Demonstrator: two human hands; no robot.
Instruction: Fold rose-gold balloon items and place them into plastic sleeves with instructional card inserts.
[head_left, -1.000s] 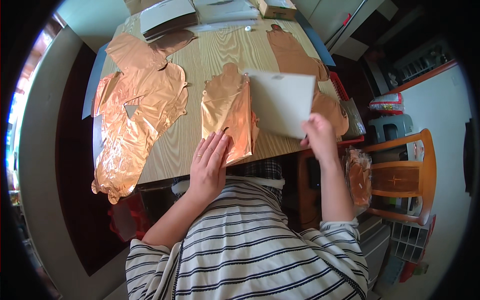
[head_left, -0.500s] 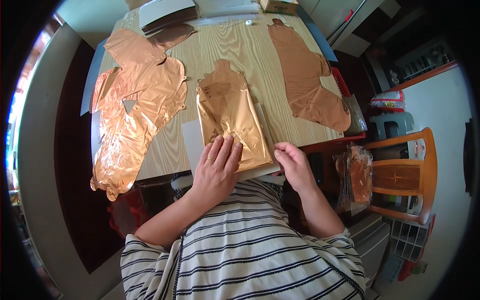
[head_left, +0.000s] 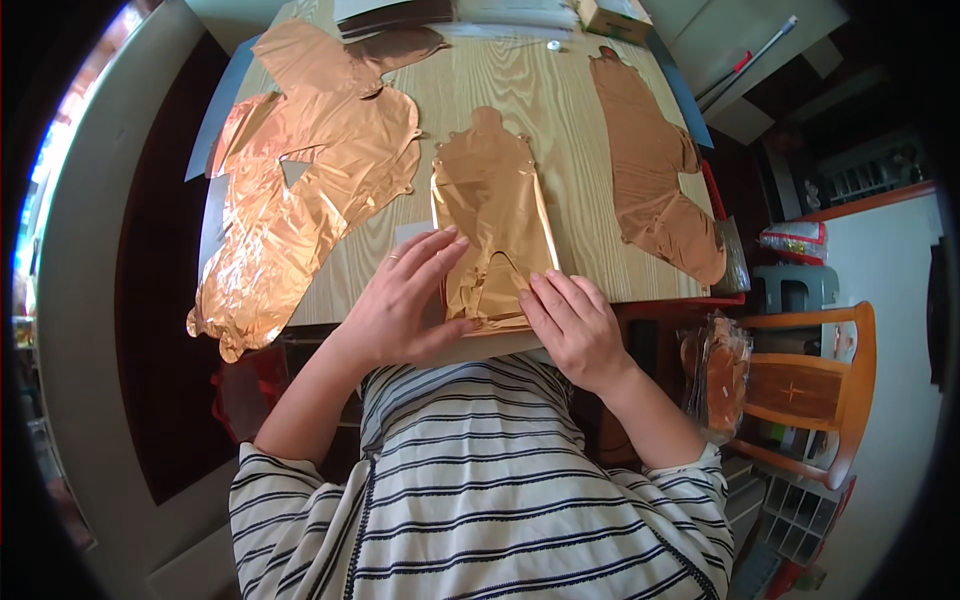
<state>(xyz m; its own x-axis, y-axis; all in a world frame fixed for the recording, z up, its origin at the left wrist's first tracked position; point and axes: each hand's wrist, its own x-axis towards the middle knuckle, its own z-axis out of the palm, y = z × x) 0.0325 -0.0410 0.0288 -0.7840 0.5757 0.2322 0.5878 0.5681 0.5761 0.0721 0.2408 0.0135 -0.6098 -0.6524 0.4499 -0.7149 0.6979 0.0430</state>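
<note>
A folded gold foil balloon (head_left: 488, 200) lies in the middle near the table's front edge, its narrow tabbed end pointing away from me. Its lower part is creased, with an arched fold. A pale grey card (head_left: 412, 231) shows from beneath it at the left. My left hand (head_left: 405, 290) is at the balloon's lower left, fingers stretched out, thumb at the bottom edge. Over the lower right edge, my right hand (head_left: 572, 325) lies with its fingers flat on the foil. Neither hand grips anything that I can see.
On the wooden table (head_left: 510, 75) a large copper foil balloon (head_left: 310, 180) spreads at the left, overhanging the front edge. Another copper foil balloon (head_left: 650, 165) lies at the right. A wooden chair (head_left: 800, 375) holding bagged foil items (head_left: 718, 370) stands at the right.
My left hand has moved off the foil's middle to its left side, fingers more spread. My right hand has come from beside the lower corner onto the foil. The view has shifted.
</note>
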